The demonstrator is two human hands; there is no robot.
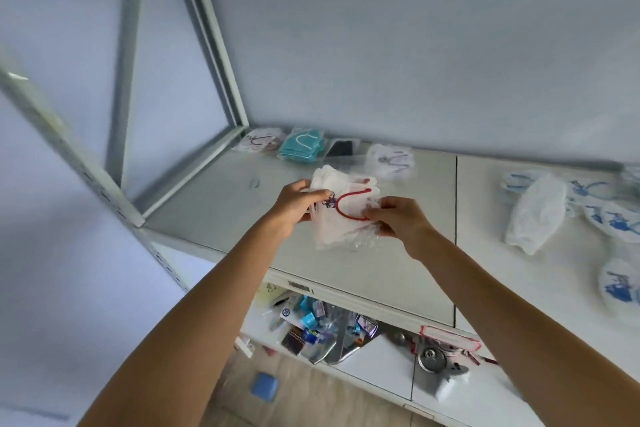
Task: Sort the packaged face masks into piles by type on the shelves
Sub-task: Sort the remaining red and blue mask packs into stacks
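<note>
Both hands hold one small stack of clear-wrapped white masks with a red ear loop (pixel 341 208) just above the shelf (pixel 214 204). The left hand (pixel 294 204) pinches the stack's left edge, thumb on top and fingers curled beneath. The right hand (pixel 394 215) nips the crinkled wrapper at the right edge between thumb and fingertips. Neither hand is free.

My judgement: the step in hand is identifying or squaring up this stack before setting it in its pile. Four piles line the back of the shelf: a white pack with a dark loop (pixel 258 142) at the far left, then a teal mask pack (pixel 301 146), a black mask pack (pixel 341 148), and a white printed pack (pixel 391 158). The held stack's print looks closest to the far-left pack, though blur leaves that uncertain. The next move calls for matching the type, then carrying the stack to that pile or starting a new one on bare shelf.

Well apart to the right lie blue-printed mask packs (pixel 609 218) and a plain white mask pack (pixel 535 215), seemingly unsorted. Nothing blocks the reach to the back row. The lower shelf (pixel 381 354) carries loose clutter that plays no part.
</note>
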